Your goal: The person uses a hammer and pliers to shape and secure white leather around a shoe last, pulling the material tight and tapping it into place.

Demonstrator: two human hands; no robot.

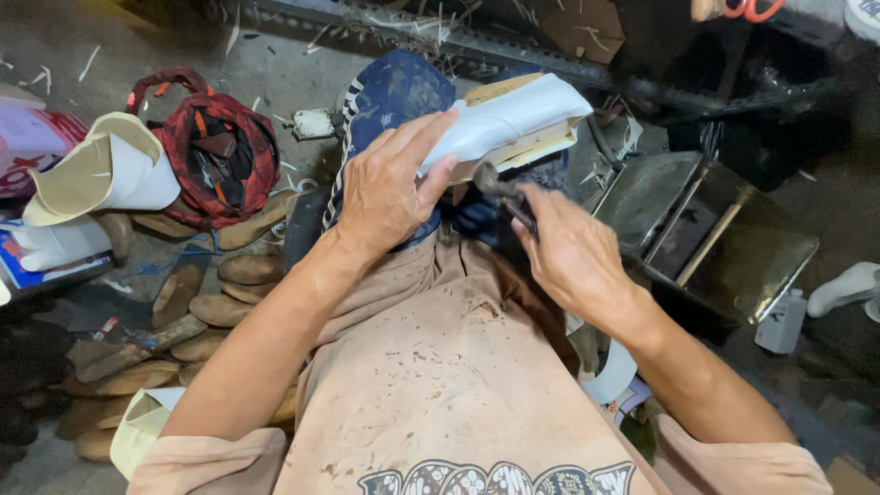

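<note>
Left hand [390, 188] grips the white shoe [509, 124], right hand [568, 252] grasps a hammer [500, 188]; upper half-fastened, edge remains.

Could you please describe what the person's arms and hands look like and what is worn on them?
Both arms are bare from the short, pale beige sleeves down. The left hand and right hand wear no gloves, and no rings, watch or bands show at the wrists.

Not much packaging around you, honestly. Far left there's a pink-and-white package [27, 147], and just nearer than it a flat box [37, 261] with blue and red edges. Off to your right, a small white plastic bottle [782, 321] stands on the floor.
</note>
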